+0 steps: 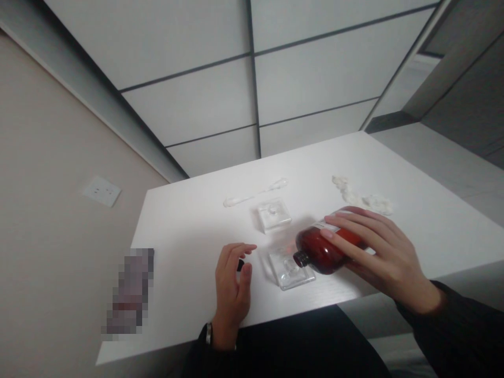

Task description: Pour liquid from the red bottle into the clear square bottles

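My right hand [388,252] is wrapped around a dark red-brown bottle [326,247] with a pale label. The bottle lies tilted on its side in the air, its uncapped neck pointing down and left. Below that mouth sits a square clear dish [289,275] on the table, partly hidden by the bottle. I cannot make out any liquid flowing. To the left, my left hand [233,281] is curled, with a small black cap [240,264] showing between thumb and fingers. Behind these stands a second square clear dish [273,214], which no hand touches.
A clear, slender stick-like tool [255,194] lies behind the dishes on the white table [181,252]. Crumpled whitish material [360,197] is at the back right. A blurred-out object [129,291] rests near the left edge. A wall and panelled doors bound the table.
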`<state>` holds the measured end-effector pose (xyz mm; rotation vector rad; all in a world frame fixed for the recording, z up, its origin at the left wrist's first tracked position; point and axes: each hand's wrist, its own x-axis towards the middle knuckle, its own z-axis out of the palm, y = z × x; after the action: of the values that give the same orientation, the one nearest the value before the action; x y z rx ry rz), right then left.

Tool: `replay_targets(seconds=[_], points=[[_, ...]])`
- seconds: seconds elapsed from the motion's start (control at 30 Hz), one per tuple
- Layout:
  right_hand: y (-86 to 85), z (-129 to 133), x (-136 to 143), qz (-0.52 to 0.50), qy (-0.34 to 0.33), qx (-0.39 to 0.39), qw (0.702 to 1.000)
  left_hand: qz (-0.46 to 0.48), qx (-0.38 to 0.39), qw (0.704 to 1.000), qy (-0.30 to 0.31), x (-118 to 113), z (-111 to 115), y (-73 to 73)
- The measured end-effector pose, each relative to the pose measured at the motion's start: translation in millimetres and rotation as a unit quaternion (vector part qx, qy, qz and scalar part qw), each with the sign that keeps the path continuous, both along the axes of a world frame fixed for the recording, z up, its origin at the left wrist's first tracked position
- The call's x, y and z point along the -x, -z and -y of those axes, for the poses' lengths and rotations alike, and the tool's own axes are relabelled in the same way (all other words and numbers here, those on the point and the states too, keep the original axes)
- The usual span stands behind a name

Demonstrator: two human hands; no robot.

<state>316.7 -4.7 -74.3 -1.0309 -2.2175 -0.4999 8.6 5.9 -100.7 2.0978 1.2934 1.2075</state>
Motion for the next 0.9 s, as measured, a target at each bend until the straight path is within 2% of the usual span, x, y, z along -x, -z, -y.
replay_targets(seconds=[0.5, 0.9], points=[[-10.8, -1, 0, 0.036, -0.008, -0.018, 0.999, 0.025, -0.004, 0.999, -0.022, -4, 0, -2.7], [-11.6, -1, -1, 0.050, -0.011, -0.021, 0.998, 0.019, -0.012, 1.000, -0.019, -5, 2, -3.4]])
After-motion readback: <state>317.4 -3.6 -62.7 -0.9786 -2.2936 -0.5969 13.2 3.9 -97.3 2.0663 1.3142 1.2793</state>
